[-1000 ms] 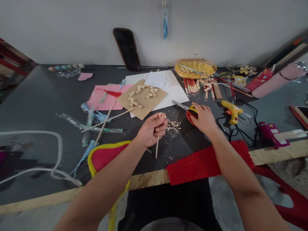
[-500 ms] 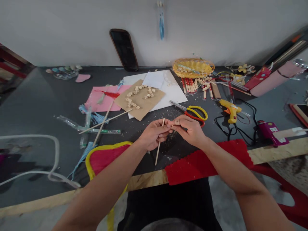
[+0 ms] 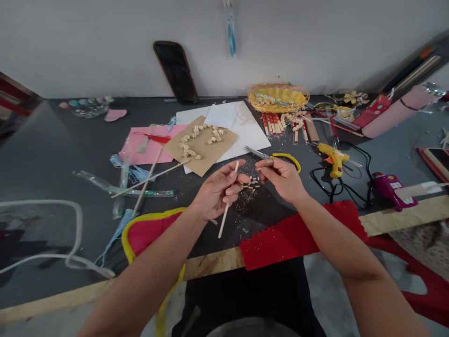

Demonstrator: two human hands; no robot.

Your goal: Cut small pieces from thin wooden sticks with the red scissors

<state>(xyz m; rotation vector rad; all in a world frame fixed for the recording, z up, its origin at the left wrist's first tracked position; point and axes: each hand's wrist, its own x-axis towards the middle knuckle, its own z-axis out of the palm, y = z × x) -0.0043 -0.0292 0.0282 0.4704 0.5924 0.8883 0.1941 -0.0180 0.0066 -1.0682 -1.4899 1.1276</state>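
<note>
Head view: slim wooden stick [image 3: 223,220], stubby pieces [image 3: 253,186]

Slender pale stick [image 3: 223,220], slanting through the left grip [image 3: 218,188]; short pale pieces [image 3: 249,188] scattered on the worktop [image 3: 98,150] between the hands; scissors [image 3: 258,152] partly hidden behind the right grip [image 3: 281,178], its contents unclear.

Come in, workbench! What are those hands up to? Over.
Left hand holding thin wooden stick. Right hand curled, apart from it, contents unclear. Scissors partly hidden behind right hand; small wooden bits lie between hands.
</note>
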